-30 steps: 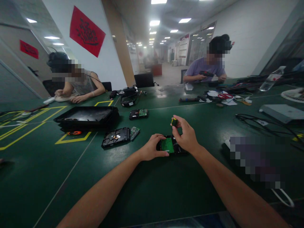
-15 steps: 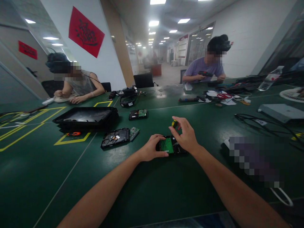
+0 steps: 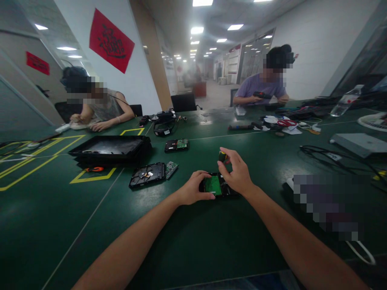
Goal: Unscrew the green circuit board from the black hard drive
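Your green bench (image 3: 205, 249) carries everything, with the stack of black trays (image 3: 111, 146) off to your left. Next in size is the bare drive (image 3: 146, 176), lying flat nearer to you than the trays; its upper face has no board on it, so it looks the furthest along. The drive in hand (image 3: 226, 188) rests on the bench straight ahead of you. Your left hand (image 3: 195, 188) has its grip partly spread, thumb and fingers closed round that drive's left end. Beyond lies the far drive (image 3: 176, 145), with a board showing on its right part. On your own drive, the green board (image 3: 212, 185) sits in place, so its removal looks not yet done (whether any screws are out, you can't tell from here). The loose board (image 3: 171, 169) lies at the bare drive's right end. Smallest is the yellow-and-black handle (image 3: 222, 156), probably a screwdriver's, pinched upright in your right hand (image 3: 237, 171); its tip is hidden.
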A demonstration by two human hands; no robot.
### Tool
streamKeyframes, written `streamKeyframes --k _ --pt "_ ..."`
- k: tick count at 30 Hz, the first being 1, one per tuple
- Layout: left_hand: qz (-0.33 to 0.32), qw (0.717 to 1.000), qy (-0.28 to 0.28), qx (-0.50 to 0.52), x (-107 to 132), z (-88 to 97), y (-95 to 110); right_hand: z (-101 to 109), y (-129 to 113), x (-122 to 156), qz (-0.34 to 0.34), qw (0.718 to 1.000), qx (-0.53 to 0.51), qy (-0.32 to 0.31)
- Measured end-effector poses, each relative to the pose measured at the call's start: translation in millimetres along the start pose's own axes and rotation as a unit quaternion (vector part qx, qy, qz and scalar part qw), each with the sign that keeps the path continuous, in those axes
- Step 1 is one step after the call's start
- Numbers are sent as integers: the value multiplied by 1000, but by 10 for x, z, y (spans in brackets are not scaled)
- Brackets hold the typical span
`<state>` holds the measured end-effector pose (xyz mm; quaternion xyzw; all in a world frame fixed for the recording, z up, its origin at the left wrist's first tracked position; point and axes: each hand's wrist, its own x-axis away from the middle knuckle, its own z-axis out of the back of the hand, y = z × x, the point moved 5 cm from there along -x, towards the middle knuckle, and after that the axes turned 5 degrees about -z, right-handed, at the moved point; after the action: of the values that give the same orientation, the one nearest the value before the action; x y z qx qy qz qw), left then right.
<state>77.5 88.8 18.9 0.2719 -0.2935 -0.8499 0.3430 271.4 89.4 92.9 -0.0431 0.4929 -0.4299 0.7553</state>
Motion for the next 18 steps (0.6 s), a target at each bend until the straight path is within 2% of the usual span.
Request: streamKeyframes --k 18 --pt "29 999 -23 15 -8 -5 -28 -9 -25 6 -2 1000 -9 -1"
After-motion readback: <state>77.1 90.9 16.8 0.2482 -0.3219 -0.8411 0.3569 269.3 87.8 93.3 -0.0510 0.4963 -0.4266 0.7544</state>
